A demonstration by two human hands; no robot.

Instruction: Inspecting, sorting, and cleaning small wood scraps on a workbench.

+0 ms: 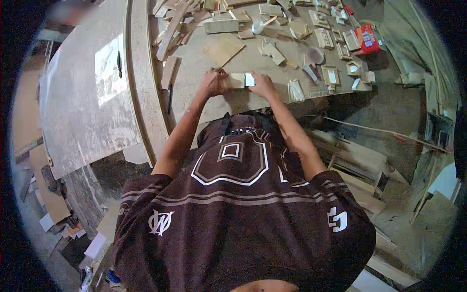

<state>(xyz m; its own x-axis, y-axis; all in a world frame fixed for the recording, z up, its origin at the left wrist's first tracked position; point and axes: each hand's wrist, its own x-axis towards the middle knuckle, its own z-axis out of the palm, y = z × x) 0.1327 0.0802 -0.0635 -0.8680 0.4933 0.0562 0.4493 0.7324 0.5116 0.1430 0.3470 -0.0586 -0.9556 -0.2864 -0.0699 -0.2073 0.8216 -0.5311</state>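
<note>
Over the near edge of the worktable, both hands meet at a small pale wooden block (pixel 236 81). My left hand (pixel 214 82) is closed on the block's left end. At its other end is a small white piece (pixel 249 79), pinched in the fingers of my right hand (pixel 263 85). The white piece sits right up against the block; whether they are joined I cannot tell. Beyond my hands a flat square wooden board (pixel 224 48) lies on the table.
Wood offcuts (pixel 221 26) crowd the table's far side, with a white glue-smeared pot and stick (pixel 259 26) among them. Small wooden assemblies (pixel 331 77) and a red packet (pixel 367 39) lie right. A long wooden strip (pixel 138 82) edges a pale panel (pixel 73 107) on the left.
</note>
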